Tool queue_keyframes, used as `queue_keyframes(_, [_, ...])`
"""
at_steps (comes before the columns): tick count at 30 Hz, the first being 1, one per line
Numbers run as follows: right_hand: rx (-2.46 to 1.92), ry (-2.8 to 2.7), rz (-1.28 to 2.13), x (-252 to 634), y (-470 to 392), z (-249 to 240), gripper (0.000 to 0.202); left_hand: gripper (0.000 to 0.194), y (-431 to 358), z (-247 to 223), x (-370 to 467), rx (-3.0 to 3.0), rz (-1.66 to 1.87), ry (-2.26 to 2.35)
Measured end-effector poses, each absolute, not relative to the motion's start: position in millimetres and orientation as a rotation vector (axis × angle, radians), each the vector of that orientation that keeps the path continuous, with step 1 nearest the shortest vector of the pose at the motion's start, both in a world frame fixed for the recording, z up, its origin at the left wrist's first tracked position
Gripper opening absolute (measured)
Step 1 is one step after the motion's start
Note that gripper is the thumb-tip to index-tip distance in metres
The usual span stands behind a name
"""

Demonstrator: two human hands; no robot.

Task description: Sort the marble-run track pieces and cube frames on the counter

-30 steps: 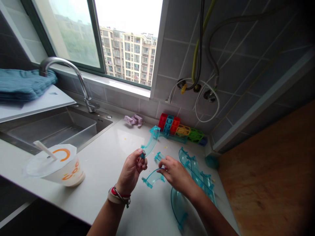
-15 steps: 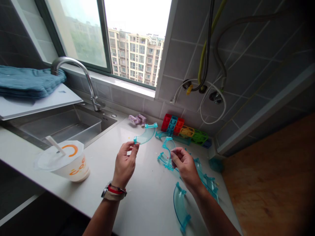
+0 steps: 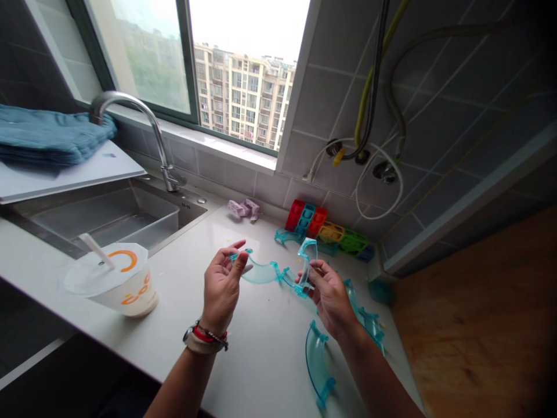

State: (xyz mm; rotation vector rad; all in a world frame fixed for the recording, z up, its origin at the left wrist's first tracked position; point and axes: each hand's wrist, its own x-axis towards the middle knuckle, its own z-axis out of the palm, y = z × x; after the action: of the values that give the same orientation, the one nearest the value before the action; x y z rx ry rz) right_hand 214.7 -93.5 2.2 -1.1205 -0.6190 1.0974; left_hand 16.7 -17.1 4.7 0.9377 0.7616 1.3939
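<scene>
My left hand (image 3: 224, 285) pinches one end of a curved translucent teal track piece (image 3: 260, 273), which extends right above the counter. Its far end is close to another teal piece (image 3: 289, 277); whether they touch I cannot tell. My right hand (image 3: 331, 293) grips a curved teal piece (image 3: 311, 255) held upright, its lower end near that same piece. A loose curved teal piece (image 3: 317, 363) lies on the white counter below my right hand. More teal pieces (image 3: 369, 325) lie beside my right forearm, partly hidden by it.
A lidded cup with a straw (image 3: 126, 284) stands at the left. Behind it are a sink (image 3: 108, 215) and faucet (image 3: 161, 145). Red, blue, yellow and green blocks (image 3: 307, 219) and crumpled purple wrappers (image 3: 243, 209) sit along the back wall.
The left piece has swung down, its free end now lower and nearer the right-hand pieces. The piece in my right hand has turned more upright and shifted slightly right.
</scene>
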Motion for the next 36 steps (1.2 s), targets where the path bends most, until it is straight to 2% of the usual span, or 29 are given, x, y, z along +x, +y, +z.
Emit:
queue_keyframes(13, [-1.157,-0.797,1.099,205,-96,-3,0.029,0.035,-35,-1,38,0.911,1.160,0.677])
queue_keyframes(18, [-1.269,-1.025,0.875,210,-95,-7,0.021,0.038,-36,6,37,0.672,1.015,0.536])
queue_keyframes(22, [-1.331,-1.437,0.552,216,-101,4,0.010,0.036,-33,3,34,0.615,0.847,0.535])
queue_keyframes(28, [-1.322,-1.868,0.259,217,-113,23,0.018,0.037,-31,2,30,0.798,0.795,0.615])
queue_keyframes(36, [-1.231,-1.926,0.366,209,-114,15,0.026,0.036,-34,3,32,0.855,0.797,0.626])
